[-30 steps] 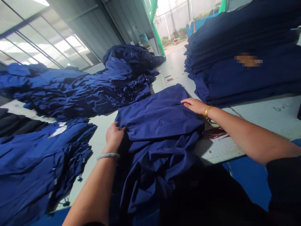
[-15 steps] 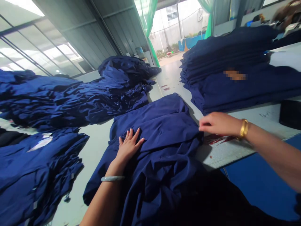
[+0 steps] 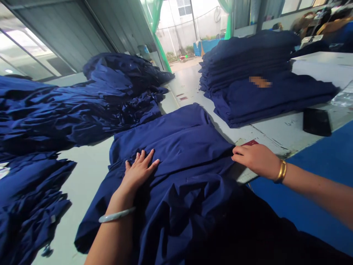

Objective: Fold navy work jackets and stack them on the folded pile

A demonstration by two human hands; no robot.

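A navy blue garment (image 3: 176, 136) lies spread in front of me, its near part bunched and hanging over the table's edge. My left hand (image 3: 140, 168) rests flat on its left side, fingers spread. At the garment's right edge, my right hand (image 3: 255, 159) pinches the cloth between thumb and fingers. A pale bangle (image 3: 117, 215) circles my left wrist and a gold bracelet (image 3: 281, 171) my right.
A heap of navy garments (image 3: 110, 95) covers the table's far left, with another pile (image 3: 30, 198) nearer. Folded navy garments (image 3: 253, 70) are stacked at the right back. A black flat object (image 3: 317, 122) lies near the right edge of the white table (image 3: 190, 82).
My right hand has come down onto the garment's right edge and now grips it. My left hand stays flat on the cloth. The view has shifted to the right.
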